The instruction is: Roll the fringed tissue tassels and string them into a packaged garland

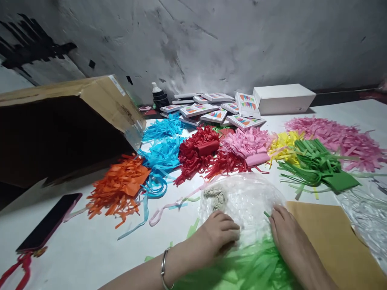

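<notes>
A clear crinkled plastic bag [250, 197] lies in front of me, with green paper fringe [250, 270] showing through its near part. My left hand [219, 233], a bangle on its wrist, has its fingers curled down on the bag's left side; the thumb is hidden. At the bag's right edge, the fingers of my right hand [287, 229] are bent together on the plastic. A small green paper strip [266, 214] pokes out beside its fingertips. Near the bag's far left side is a crumpled greyish piece [215, 197].
Beyond the bag lie fringe bundles: orange [119, 185], blue [163, 155], red [198, 151], pink [246, 143], yellow [284, 145] and green [320, 163]. Further back are flat printed boxes [214, 116] and a white box [284, 99]. An open carton [105, 104] and phone [50, 221] are left; brown cardboard [329, 237] is right.
</notes>
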`<state>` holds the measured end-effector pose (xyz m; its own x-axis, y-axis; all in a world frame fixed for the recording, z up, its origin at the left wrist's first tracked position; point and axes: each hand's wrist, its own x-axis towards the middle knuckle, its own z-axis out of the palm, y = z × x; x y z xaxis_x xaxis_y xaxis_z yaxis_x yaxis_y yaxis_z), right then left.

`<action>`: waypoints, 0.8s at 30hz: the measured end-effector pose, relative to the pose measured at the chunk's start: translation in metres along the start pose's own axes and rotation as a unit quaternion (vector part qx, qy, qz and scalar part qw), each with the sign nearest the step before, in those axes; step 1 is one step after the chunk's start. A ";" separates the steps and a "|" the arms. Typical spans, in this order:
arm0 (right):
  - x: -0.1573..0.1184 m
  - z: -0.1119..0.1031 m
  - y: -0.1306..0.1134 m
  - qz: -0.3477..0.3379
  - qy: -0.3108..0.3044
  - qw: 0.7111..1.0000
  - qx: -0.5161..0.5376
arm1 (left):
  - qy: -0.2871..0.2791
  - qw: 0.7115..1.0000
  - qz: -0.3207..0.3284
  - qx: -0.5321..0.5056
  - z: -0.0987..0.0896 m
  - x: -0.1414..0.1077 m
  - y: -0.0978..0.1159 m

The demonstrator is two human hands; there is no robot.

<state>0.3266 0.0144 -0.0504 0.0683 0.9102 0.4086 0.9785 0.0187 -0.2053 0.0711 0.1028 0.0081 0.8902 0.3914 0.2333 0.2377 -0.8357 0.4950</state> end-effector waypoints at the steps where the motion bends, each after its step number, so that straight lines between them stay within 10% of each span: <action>1: -0.002 0.000 -0.002 -0.003 0.003 1.000 0.000 | 0.012 1.000 -0.004 -0.008 -0.001 0.005 -0.001; 11: 0.008 -0.004 -0.019 -0.017 0.023 0.999 0.046 | -0.033 0.991 -0.118 0.056 0.016 0.077 -0.016; 24: 0.052 0.002 -0.014 -0.052 -0.012 0.991 0.123 | 0.057 0.938 -0.240 -0.243 -0.005 0.069 -0.025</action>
<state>0.3161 0.0624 -0.0285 -0.0389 0.9078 0.4177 0.9028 0.2111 -0.3747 0.1243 0.1523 0.0165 0.6712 0.7402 -0.0400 0.3713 -0.2890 0.8824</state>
